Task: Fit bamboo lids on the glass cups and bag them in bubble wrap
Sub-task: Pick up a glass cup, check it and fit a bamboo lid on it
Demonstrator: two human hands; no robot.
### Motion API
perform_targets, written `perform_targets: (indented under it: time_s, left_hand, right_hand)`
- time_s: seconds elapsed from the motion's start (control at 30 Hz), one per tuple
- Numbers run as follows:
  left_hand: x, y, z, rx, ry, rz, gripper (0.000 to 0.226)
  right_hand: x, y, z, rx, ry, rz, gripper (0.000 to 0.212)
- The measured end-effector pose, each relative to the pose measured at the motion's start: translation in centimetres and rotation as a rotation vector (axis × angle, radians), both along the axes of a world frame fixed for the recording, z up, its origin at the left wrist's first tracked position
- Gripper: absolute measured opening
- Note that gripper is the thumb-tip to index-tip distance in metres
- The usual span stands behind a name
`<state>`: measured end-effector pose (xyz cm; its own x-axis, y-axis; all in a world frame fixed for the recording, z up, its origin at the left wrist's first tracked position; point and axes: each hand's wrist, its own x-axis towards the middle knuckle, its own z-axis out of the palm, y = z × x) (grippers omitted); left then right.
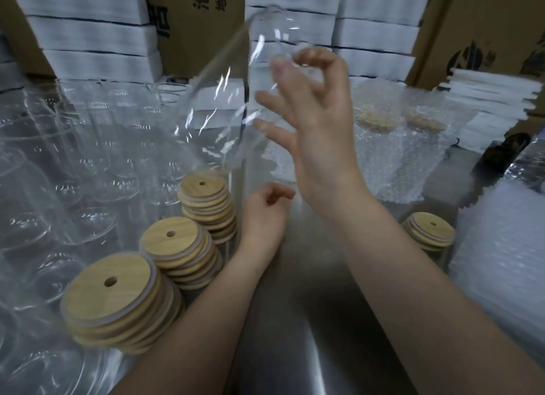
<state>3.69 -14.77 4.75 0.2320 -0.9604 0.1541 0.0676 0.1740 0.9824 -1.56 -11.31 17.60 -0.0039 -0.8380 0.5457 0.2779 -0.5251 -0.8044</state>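
The right hand (pixel 312 123) is raised on an outstretched forearm. Its thumb and forefinger close in a ring, pinching a glass cup (pixel 233 94), while the other three fingers (pixel 271 99) spread straight. Below them, the left hand (pixel 264 214) hangs loosely curled, holding nothing.

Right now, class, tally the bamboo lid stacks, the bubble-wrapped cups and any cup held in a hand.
Bamboo lid stacks: 4
Bubble-wrapped cups: 2
Glass cup held in the right hand: 1
Total: 7
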Motion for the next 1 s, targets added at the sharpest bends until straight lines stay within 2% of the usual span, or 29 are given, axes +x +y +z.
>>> perform_targets:
  time_s: [0.13,0.2,0.3,0.37,0.5,0.8,1.0]
  left_hand:
    - [0.7,-0.2,0.3,-0.066,-0.008,0.108,0.036]
    - [0.8,-0.1,0.4,-0.083,-0.026,0.116,0.036]
    - [0.9,-0.1,0.6,-0.056,-0.048,0.099,0.024]
    - [1.3,-0.2,0.6,-0.050,-0.091,0.101,0.017]
    - [2.1,-0.5,0.5,-0.032,-0.139,0.156,0.023]
    - [3.8,-0.9,0.6,-0.020,-0.228,0.220,0.027]
    - [4.6,-0.9,0.9,-0.033,-0.221,0.264,0.020]
  right_hand:
    - [-3.8,-0.9,-1.7,0.199,-0.258,0.044,0.027]
    - [-5.2,-1.3,-3.2,0.305,-0.330,0.026,0.033]
    - [-6.7,-1.7,-5.5,0.426,-0.387,-0.013,0.040]
    - [-7.3,-2.0,-6.6,0.495,-0.388,-0.025,0.036]
    - [-7.8,-2.8,-7.6,0.583,-0.384,0.007,0.031]
    - [-7.7,-3.5,-8.8,0.624,-0.294,0.057,0.045]
    - [-7.5,-3.6,-9.2,0.632,-0.219,0.027,0.052]
